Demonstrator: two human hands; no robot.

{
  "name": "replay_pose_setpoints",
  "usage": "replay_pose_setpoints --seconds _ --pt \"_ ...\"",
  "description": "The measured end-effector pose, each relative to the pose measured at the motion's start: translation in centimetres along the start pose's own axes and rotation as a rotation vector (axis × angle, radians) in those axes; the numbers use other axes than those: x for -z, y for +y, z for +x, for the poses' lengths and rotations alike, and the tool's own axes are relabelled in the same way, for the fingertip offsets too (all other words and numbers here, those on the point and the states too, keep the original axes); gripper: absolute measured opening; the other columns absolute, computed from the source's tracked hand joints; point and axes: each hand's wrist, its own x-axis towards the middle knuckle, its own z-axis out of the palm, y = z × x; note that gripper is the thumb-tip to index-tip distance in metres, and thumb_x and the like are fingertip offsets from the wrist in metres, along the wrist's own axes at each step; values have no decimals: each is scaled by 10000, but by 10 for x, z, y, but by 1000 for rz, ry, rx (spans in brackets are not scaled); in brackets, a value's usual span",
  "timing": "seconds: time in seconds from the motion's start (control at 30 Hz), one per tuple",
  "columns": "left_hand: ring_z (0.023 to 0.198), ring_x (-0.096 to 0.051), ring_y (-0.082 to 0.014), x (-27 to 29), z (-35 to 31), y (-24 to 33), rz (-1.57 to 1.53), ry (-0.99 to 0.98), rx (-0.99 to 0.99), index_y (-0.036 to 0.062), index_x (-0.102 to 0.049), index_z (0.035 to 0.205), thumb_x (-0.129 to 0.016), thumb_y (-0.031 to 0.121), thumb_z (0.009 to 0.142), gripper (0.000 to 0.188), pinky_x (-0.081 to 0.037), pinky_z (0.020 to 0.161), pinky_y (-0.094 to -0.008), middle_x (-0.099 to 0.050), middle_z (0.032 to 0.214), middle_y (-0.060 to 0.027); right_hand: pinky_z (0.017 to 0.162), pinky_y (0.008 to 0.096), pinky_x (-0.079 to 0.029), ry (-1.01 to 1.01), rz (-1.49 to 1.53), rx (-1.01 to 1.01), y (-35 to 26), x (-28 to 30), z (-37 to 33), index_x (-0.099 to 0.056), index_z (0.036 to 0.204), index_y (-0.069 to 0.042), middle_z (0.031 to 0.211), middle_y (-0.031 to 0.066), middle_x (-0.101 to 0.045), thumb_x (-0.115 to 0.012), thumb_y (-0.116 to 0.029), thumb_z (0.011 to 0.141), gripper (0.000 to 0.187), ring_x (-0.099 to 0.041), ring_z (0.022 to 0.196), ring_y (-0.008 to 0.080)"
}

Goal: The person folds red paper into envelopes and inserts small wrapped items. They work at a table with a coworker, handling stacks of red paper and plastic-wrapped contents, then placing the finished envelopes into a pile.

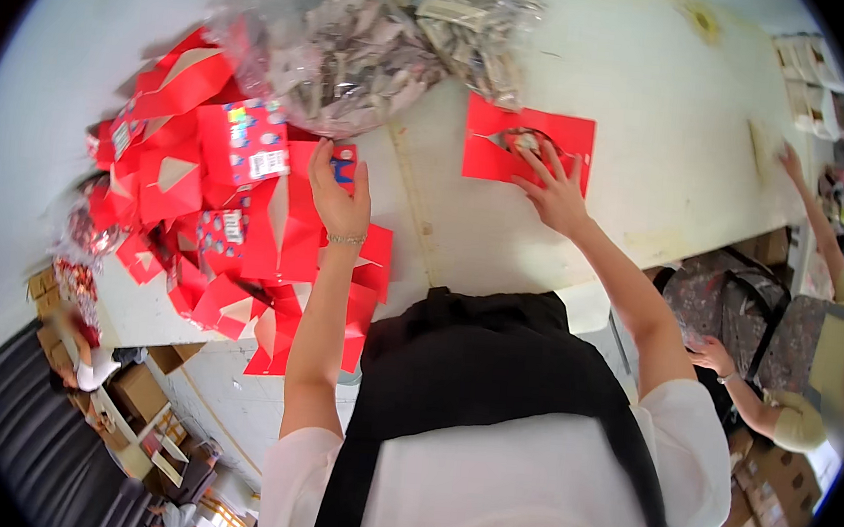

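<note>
On the pale table lies a flat red card with a beige pointed shape and a round, dark-edged area at its middle. My right hand rests on it with fingers spread, the fingertips over the small pale item in that round area. My left hand is stretched out, thumb apart, at the right side of a heap of red folded cards. Beside its fingers shows a red piece with a blue figure; whether they touch it I cannot tell. Some cards carry patterned panels and white labels.
Clear plastic bags of small pale packets lie at the far side, with more packets behind. A co-worker's hand and another reaching arm are at the right. A patterned dark bag stands below the table edge.
</note>
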Motion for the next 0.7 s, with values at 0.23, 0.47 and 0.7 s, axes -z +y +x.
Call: replay_pose_setpoints --seconds 0.23,0.47,0.7 --pt "1137 -548 -276 -43 -56 33 -59 -230 60 14 -487 1250 -662 83 823 467 -475 897 -374 -533 1279 -139 973 449 -394 611 215 -226 28 35 34 -667 945 -87 1249 94 -573 -650 -17 741 216 -504 1167 321" --pt "988 -576 -265 -143 -26 93 146 -581 -158 59 -625 1068 -697 199 785 324 -510 777 -387 -643 1027 -90 824 397 -473 480 252 -259 38 27 53 -673 949 -94 1057 89 -631 -665 -31 736 222 -555 1009 310" --pt "1003 -555 -288 -170 -45 94 265 -726 -117 163 -530 1278 -685 185 779 523 -517 809 -392 -521 1266 -61 891 446 -426 239 324 -332 22 -2 21 -615 1170 -190 1339 132 -447 -699 -71 721 471 -436 1203 316"
